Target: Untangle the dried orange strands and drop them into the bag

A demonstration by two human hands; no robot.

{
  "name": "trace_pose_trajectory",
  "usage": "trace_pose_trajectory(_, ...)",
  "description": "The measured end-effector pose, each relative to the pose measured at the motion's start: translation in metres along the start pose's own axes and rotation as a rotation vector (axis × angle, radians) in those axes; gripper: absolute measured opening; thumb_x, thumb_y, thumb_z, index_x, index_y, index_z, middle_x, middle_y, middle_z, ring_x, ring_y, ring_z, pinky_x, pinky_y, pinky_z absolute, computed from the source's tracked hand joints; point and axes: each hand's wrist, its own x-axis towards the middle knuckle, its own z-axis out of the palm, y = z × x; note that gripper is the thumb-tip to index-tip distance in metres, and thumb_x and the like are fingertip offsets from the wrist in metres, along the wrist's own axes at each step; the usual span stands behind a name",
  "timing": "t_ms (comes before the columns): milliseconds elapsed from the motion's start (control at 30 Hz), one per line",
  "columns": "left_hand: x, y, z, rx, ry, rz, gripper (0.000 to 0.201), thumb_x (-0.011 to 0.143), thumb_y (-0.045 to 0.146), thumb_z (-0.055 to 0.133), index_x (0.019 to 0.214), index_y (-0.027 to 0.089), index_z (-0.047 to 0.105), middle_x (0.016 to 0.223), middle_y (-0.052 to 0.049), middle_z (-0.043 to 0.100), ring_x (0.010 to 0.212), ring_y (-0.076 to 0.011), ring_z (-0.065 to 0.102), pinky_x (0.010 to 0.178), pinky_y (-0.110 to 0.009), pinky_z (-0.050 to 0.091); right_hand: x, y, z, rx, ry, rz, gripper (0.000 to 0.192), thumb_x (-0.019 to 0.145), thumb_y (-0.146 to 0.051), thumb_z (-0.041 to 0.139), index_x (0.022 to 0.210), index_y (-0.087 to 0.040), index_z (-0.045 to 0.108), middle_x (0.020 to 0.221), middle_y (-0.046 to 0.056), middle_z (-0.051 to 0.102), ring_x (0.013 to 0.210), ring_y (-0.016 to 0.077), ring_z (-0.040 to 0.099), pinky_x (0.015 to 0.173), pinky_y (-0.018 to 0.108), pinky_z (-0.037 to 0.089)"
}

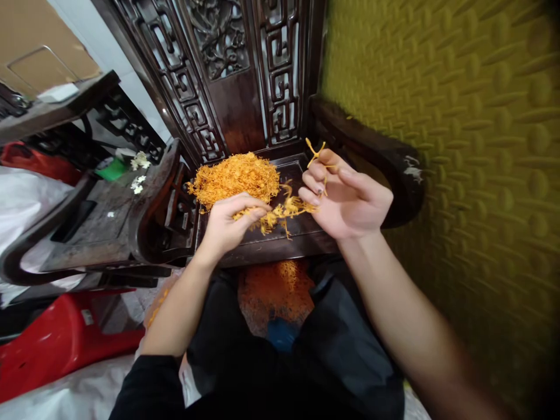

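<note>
My left hand point(231, 224) is pinched round a bunch of orange-yellow branching strands point(280, 214), which stretch to the right toward my other hand. My right hand point(345, 192) is turned palm up with its fingers curled in. A small forked yellow strand point(315, 153) sticks out past its fingertips, and thin pieces show between the fingers. Behind my left hand a large heap of similar orange strands point(238, 178) rests on the dark wooden chair seat point(301, 233). What kind of thing the strands are I cannot make out for certain.
A carved openwork chair back point(234, 99) rises behind the heap. Curved wooden armrests point(371, 157) flank the seat, beside a yellow embossed surface point(459, 146) on the right. To the left are another wooden chair point(105, 216) with small white bits and a red plastic stool point(65, 338).
</note>
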Motion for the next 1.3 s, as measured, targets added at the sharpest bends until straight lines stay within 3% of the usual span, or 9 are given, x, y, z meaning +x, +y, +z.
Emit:
trace_pose_trajectory(100,0.005,0.000,0.001,0.007,0.105,-0.129,0.045,0.085,0.057,0.071,0.066,0.016,0.066,0.064,-0.001,0.065,0.062,-0.0122,0.058,0.064,-0.025,0.047,0.004,0.004,0.000,-0.053,0.024,-0.026,0.033,0.080,-0.035,0.064,0.112,-0.029,0.068,0.102,0.005,0.064,0.090,0.0206,0.060,0.071,0.037,0.055)
trace_pose_trajectory(200,0.005,0.004,0.013,0.072,0.050,-0.169,0.045,0.080,0.058,0.076,0.066,0.016,0.066,0.065,0.000,0.065,0.063,-0.0125,0.058,0.066,-0.026,0.046,0.005,0.013,0.002,-0.115,0.002,-0.031,0.042,0.076,-0.028,0.067,0.119,-0.031,0.066,0.113,0.004,0.065,0.102,0.0207,0.061,0.082,0.039,0.058)
trace_pose_trajectory(333,0.005,0.005,0.035,0.217,-0.080,-0.069,0.037,0.084,0.053,0.074,0.087,0.016,0.075,0.083,-0.005,0.072,0.076,-0.0168,0.064,0.075,-0.029,0.048,0.001,0.027,0.009,-0.166,-0.013,-0.015,0.054,0.073,-0.023,0.076,0.125,-0.031,0.064,0.118,0.004,0.065,0.106,0.0188,0.061,0.089,0.037,0.058)
trace_pose_trajectory(433,0.005,0.005,0.043,0.258,-0.090,0.019,0.033,0.097,0.043,0.061,0.085,0.015,0.074,0.075,-0.004,0.066,0.069,-0.0152,0.059,0.069,-0.029,0.044,-0.001,0.033,0.013,-0.232,0.024,-0.027,0.055,0.072,-0.025,0.081,0.125,-0.028,0.066,0.115,0.005,0.066,0.102,0.0188,0.064,0.087,0.035,0.060)
trace_pose_trajectory(667,0.002,0.005,0.038,0.347,-0.033,0.092,0.034,0.102,0.029,0.049,0.080,0.015,0.072,0.067,-0.003,0.059,0.063,-0.0131,0.052,0.065,-0.028,0.039,-0.002,0.036,0.007,-0.534,0.053,-0.135,0.032,0.086,-0.016,0.062,0.116,-0.022,0.070,0.109,0.007,0.072,0.100,0.0213,0.069,0.093,0.042,0.058)
trace_pose_trajectory(933,0.000,0.020,0.032,0.174,0.014,0.088,0.033,0.094,0.024,0.055,0.063,0.017,0.062,0.059,0.000,0.056,0.056,-0.0108,0.049,0.060,-0.026,0.039,0.005,0.045,0.001,-1.032,-0.116,-0.341,0.046,0.071,-0.001,0.049,0.101,-0.023,0.076,0.099,0.005,0.073,0.093,0.0203,0.066,0.090,0.039,0.054)
trace_pose_trajectory(1067,-0.004,0.030,0.017,-0.089,-0.017,0.073,0.032,0.093,0.029,0.059,0.065,0.016,0.067,0.058,-0.001,0.059,0.053,-0.0096,0.052,0.057,-0.024,0.042,0.027,0.042,-0.035,-0.728,0.166,-0.188,0.036,0.066,-0.005,0.052,0.094,-0.019,0.071,0.083,0.003,0.072,0.074,0.0147,0.064,0.070,0.031,0.053)
trace_pose_trajectory(1167,-0.005,0.015,0.013,-0.360,-0.075,-0.158,0.030,0.094,0.038,0.060,0.086,0.013,0.075,0.063,-0.004,0.067,0.047,-0.0094,0.056,0.047,-0.023,0.041,0.034,0.031,-0.058,-0.346,0.352,-0.086,0.036,0.057,-0.005,0.059,0.090,-0.020,0.064,0.076,-0.002,0.068,0.064,0.0103,0.059,0.059,0.023,0.049)
trace_pose_trajectory(1300,0.000,-0.008,0.017,-0.683,0.062,-0.430,0.032,0.085,0.032,0.066,0.108,0.009,0.073,0.084,-0.010,0.075,0.058,-0.0137,0.068,0.046,-0.022,0.049,0.031,0.020,-0.065,-0.099,0.319,-0.033,0.041,0.050,-0.003,0.060,0.086,-0.022,0.059,0.070,-0.007,0.058,0.059,0.0068,0.049,0.052,0.019,0.042)
